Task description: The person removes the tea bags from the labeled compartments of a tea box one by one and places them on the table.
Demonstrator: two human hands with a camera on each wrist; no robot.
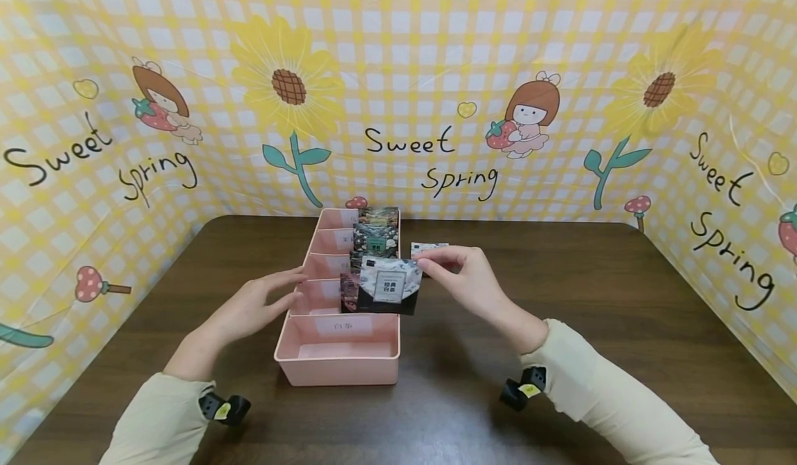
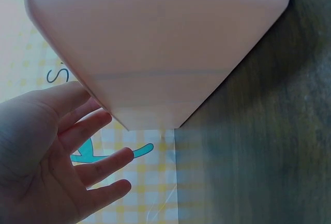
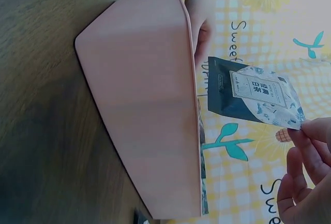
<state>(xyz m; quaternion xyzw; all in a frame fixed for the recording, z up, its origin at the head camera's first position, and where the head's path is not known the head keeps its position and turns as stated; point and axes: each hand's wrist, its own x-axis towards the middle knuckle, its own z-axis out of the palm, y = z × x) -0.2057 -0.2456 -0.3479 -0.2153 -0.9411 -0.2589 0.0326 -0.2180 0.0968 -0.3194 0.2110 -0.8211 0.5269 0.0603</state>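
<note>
"At the sachet's [image 1: 389, 297] upper right corner, how do your fingers stand?"

"The thumb and forefinger of my right hand [image 1: 471, 275] are clamped on that corner. My left hand [image 1: 245, 307] has its fingers spread, the tips at the left rim of the pink box [image 1: 339, 373]."

"Where is the sachet, and which way does it point?"

"I hold it above the box, apart from the rim. The printed face is turned towards me, pale end up, dark end down, slightly tilted. Its proportions differ between views; I cannot tell the long axis."

"And the edges and room?"

"In the head view, its right edge shows past the box's right rim. Nearest me, the front compartment [image 1: 336, 349] opens upward, floor visible; the four behind hold packets [image 1: 376, 240]. Dark tabletop [image 1: 560, 278] extends on both sides."
</note>
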